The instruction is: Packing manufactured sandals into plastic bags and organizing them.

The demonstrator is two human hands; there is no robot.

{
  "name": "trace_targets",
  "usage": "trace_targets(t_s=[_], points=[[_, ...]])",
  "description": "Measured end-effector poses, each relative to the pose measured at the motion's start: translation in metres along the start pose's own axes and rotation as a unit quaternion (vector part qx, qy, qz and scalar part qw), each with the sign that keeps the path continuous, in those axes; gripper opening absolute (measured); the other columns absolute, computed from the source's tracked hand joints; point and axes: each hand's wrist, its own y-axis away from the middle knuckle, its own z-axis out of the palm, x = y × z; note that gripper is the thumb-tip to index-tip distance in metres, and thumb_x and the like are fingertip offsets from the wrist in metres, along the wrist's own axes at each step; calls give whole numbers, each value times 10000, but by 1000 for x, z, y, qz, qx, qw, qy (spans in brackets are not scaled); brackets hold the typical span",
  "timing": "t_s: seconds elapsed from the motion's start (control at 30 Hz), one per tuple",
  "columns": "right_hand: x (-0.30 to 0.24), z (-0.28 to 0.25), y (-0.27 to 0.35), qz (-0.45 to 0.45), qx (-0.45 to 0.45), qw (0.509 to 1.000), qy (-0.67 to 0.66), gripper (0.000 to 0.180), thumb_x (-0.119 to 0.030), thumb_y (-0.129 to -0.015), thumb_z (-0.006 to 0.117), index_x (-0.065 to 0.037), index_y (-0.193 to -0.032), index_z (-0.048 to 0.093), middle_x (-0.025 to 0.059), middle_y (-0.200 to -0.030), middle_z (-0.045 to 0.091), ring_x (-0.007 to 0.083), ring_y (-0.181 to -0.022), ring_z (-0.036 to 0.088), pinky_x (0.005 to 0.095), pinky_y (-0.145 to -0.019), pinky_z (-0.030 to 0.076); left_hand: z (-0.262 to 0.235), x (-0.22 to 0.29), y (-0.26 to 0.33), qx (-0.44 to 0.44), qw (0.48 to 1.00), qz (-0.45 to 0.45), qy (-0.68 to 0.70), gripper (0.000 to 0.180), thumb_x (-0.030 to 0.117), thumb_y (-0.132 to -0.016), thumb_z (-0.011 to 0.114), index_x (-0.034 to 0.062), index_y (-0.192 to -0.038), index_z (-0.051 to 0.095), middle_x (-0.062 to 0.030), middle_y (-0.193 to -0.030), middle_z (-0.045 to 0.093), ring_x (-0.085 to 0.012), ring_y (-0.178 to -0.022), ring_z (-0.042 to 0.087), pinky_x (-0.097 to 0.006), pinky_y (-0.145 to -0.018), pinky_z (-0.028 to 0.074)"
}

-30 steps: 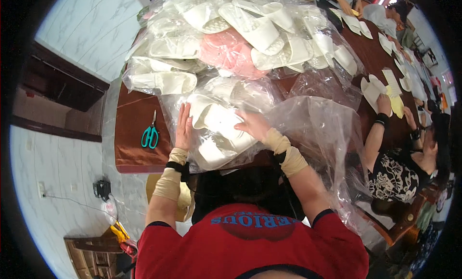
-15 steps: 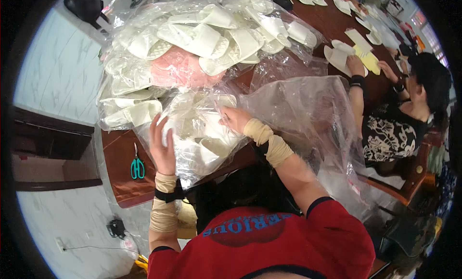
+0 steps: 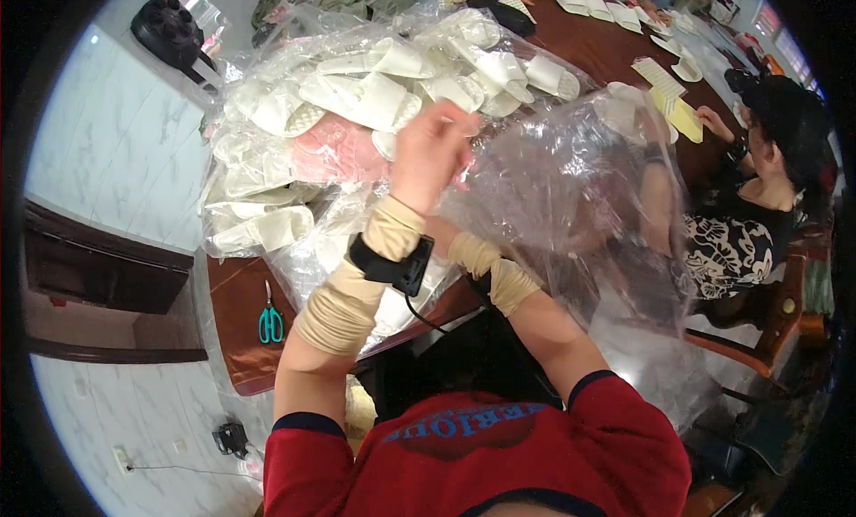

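My left hand (image 3: 434,151) is raised over the middle of the slipper pile, slightly blurred. Its fingers are curled closed at the edge of a large clear plastic bag (image 3: 553,196), which spreads rightward from there. Behind my left wrist, only the back of my right hand (image 3: 437,227) shows, low over the near end of the pile; its fingers are hidden. Under and beyond my hands lie many white slippers (image 3: 383,102) in clear plastic, with pink slippers (image 3: 334,150) among them.
Teal-handled scissors (image 3: 271,321) lie on the brown table (image 3: 236,294) at the left. To the right, a co-worker (image 3: 740,205) sits by yellow sheets (image 3: 682,116) and more white slippers. A black cable hangs from my left wrist device (image 3: 412,266). A wooden chair (image 3: 776,321) stands at right.
My left hand has swung up and right from the near left of the pile, crossing in front of my right hand. The clear bag has risen and spread further right. The view has shifted slightly.
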Motion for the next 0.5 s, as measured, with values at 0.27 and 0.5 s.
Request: trace_targets(t_s=[0.27,0.5], points=[[-31,-16,3,95,-42,993,62,296,-194,-823,514,-79,-1096,515,202,-1016,609,397,-947,570,454,-813,448,-12,74,30,-172,913,364,-69,813,399,-770,681,21,-1380,299,-175,-1445,284,-253,-1376,190,-372,-1116,122],[-35,-12,1,116,-8,991,72,304,-200,-823,516,-85,-1104,516,198,-1024,610,393,-951,573,454,-816,449,110,108,42,-206,645,569,-467,960,427,-636,733,238,-1429,227,-4,-1463,289,-202,-1385,169,-606,-1071,-1]])
